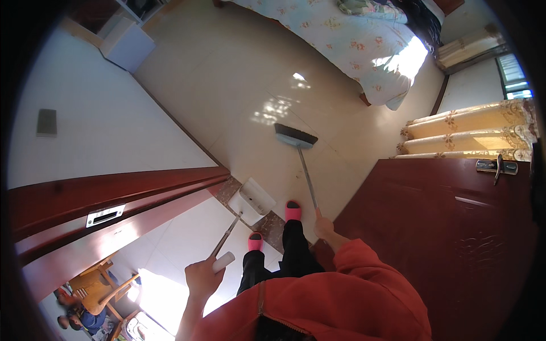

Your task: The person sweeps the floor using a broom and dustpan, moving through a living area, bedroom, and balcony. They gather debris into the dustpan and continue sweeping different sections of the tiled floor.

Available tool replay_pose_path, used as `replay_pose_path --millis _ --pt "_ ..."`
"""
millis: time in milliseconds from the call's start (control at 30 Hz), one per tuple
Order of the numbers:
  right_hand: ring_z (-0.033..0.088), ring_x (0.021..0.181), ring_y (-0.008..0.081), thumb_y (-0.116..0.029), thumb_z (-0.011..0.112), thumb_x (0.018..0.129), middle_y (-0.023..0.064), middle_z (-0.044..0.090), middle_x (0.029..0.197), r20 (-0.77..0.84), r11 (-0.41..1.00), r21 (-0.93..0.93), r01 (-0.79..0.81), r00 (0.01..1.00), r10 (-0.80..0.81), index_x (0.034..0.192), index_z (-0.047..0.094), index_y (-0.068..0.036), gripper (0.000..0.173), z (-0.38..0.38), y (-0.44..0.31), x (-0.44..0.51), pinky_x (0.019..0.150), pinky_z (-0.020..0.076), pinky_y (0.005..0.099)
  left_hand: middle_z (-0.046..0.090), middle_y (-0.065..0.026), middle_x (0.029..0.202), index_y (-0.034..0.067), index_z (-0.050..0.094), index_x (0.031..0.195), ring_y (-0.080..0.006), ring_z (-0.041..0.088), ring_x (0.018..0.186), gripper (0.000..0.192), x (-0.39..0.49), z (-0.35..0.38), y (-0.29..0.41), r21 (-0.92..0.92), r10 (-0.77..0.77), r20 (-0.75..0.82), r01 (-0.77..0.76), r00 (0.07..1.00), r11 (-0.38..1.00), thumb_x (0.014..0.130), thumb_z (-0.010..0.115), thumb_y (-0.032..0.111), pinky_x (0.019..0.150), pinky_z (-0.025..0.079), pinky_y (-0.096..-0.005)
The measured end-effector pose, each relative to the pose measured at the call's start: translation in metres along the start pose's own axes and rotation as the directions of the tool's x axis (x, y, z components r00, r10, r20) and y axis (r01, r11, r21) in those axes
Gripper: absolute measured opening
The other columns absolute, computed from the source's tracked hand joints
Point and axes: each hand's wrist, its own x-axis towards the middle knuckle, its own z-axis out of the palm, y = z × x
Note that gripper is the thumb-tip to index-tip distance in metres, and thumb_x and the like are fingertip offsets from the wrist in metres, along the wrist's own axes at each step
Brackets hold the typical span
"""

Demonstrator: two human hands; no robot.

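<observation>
My left hand (204,278) is closed around the upper end of a long-handled dustpan, whose white handle end sticks out beside the thumb. The white dustpan (252,201) lies on the brown marble door sill, its toothed edge in view. In my right hand (324,228) is the metal pole of a broom. The broom head (295,135), grey with dark bristles, rests on the pale tiled floor inside the room, with sunlit patches just beyond it.
A dark red door (431,221) stands at the right, beside a yellowish curtain (469,132). The door frame (123,187) is at the left. A bed with a floral sheet (328,34) fills the upper right. People (87,317) and a wooden chair (91,290) are at the lower left.
</observation>
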Motion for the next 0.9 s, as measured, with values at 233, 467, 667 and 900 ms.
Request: replay_pose_path --millis 233,467,667,900 --pt "0.056 0.087 0.0393 -0.010 0.049 0.073 0.0213 0.059 0.092 -0.071 0.958 0.279 -0.065 0.994 0.088 0.127 0.036 -0.022 0.057 0.056 -0.001 -0.184 0.072 0.0439 0.0467 0.057 -0.0153 0.058 0.005 0.055 0.072 -0.0337 0.057 0.054 0.023 0.005 0.002 -0.002 -0.096 0.213 0.131 -0.201 0.968 0.975 0.080 0.057 0.026 0.052 0.044 -0.0426" --pt "0.054 0.095 0.0373 -0.007 0.050 0.071 0.0190 0.058 0.099 -0.268 0.940 0.318 -0.121 0.940 0.212 0.125 0.040 -0.020 0.056 0.049 0.020 -0.193 0.077 0.0428 0.0452 0.060 -0.0155 0.064 0.005 0.060 0.081 -0.0327 0.059 0.061 0.017 -0.039 -0.011 -0.064 0.006 0.186 0.157 -0.189 0.970 0.982 0.073 0.059 0.020 0.060 0.047 -0.0414" --pt "0.062 0.070 0.0327 -0.006 0.048 0.074 0.0233 0.059 0.083 -0.146 0.815 0.548 -0.186 0.939 0.312 0.125 0.031 -0.008 0.054 0.030 0.008 -0.096 0.059 0.0474 0.0415 0.058 -0.0147 0.060 0.005 0.059 0.072 -0.0330 0.057 0.058 0.012 -0.079 -0.011 -0.103 0.030 0.114 0.184 -0.122 0.976 0.992 0.070 0.061 0.017 0.057 0.047 -0.0404" --pt "0.062 0.074 0.0366 -0.007 0.052 0.067 0.0254 0.059 0.080 0.167 0.839 0.504 -0.203 0.976 0.136 0.124 0.022 -0.005 0.064 0.173 -0.049 -0.161 0.066 0.0488 0.0439 0.055 -0.0167 0.057 0.003 0.056 0.065 -0.0354 0.055 0.056 0.013 -0.095 -0.004 -0.132 -0.011 0.051 0.165 -0.050 0.985 0.999 0.069 0.059 0.015 0.054 0.044 -0.0416"
